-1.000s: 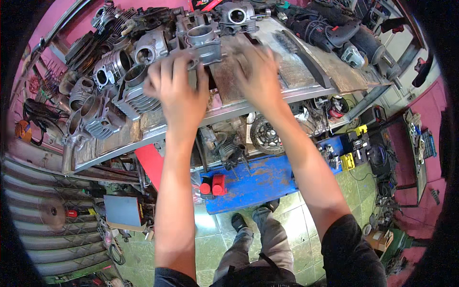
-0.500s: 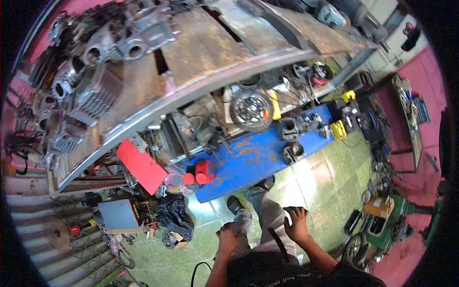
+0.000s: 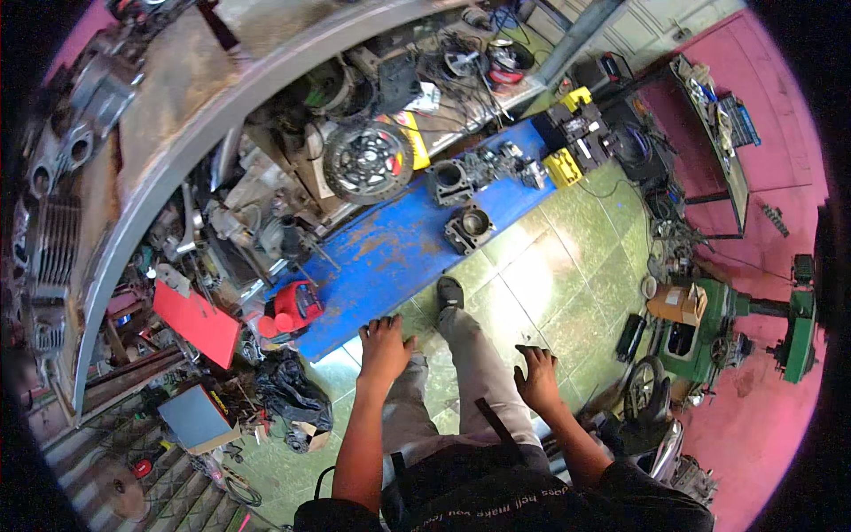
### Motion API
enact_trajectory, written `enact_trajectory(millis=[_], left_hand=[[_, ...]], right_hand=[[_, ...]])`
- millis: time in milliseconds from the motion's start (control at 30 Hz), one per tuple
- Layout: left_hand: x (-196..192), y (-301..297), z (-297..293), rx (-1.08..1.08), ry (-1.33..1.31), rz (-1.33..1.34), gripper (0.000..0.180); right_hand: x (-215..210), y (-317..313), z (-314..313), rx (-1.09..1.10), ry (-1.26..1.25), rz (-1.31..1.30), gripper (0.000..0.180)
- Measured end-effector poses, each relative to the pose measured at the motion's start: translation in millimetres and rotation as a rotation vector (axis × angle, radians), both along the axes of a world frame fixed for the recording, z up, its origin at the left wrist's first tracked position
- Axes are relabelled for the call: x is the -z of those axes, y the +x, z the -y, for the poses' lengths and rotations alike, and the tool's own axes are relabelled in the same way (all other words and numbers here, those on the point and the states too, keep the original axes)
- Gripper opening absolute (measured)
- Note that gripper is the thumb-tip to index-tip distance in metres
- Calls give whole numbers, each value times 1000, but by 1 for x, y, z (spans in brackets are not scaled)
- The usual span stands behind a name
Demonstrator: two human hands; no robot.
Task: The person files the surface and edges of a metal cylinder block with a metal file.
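Note:
My left hand (image 3: 386, 348) hovers by the near edge of a blue bench (image 3: 390, 253), fingers apart and nothing held. Farther right, my right hand (image 3: 538, 377) hangs over the tiled floor beside my leg, also empty, with thumb and fingers apart. On the bench, an engine cylinder block (image 3: 470, 229) rests at the near edge, and a second cylinder block (image 3: 448, 182) stands just beyond it. Smaller metal parts (image 3: 505, 161) lie further along. A red object (image 3: 300, 304) sits at the bench's left end, close to my left hand.
A spoked wheel (image 3: 367, 161) leans behind the bench, below a raised metal-edged table (image 3: 177, 146). A black plastic bag (image 3: 288, 390) and a grey-topped box (image 3: 197, 417) stand left on the floor. At right are a cardboard box (image 3: 677, 304) and a green machine (image 3: 802, 319).
My view has turned and moved toward the right. My left hand has reached forward to the bench edge with its fingers spreading; my right hand stays out at the side.

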State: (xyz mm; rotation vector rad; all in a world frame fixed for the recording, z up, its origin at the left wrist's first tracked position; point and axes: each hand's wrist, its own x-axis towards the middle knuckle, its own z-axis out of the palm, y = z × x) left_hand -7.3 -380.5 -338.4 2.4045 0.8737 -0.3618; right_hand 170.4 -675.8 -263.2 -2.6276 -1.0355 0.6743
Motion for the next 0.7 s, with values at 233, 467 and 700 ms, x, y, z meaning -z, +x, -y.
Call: enact_trajectory(millis=[233, 467, 700], left_hand=[[19, 72, 30, -30, -98, 26, 82], [73, 136, 66, -286, -265, 23, 122], [109, 214, 60, -600, -129, 262, 137]], right_hand=[[44, 30, 23, 22, -125, -131, 63], [123, 122, -64, -11, -63, -161, 81], [174, 202, -146, -152, 60, 40, 97]])
